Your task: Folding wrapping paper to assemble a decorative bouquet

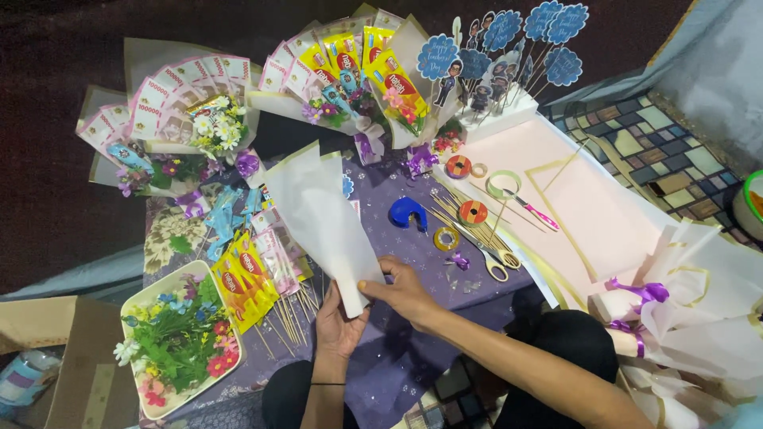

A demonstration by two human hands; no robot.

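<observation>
Two hands are ours here: the left hand (338,326) cups the narrow base of the white paper cone (324,218) from beneath, fingers curled around it, and the right hand (405,292) pinches its lower edge, over the purple cloth (413,349). Beyond it we count one blue tape dispenser (407,213) and two finished bouquets (183,111). Farther back, the cluster of blue toppers (517,44) overlaps too much to count.

From my remote view, both forearms are bare, with no sleeves reaching into the picture. A thin dark band circles the wrist above my left hand (338,326). My right hand (405,294) wears no ring that I can make out. Dark trousers cover both knees.
</observation>
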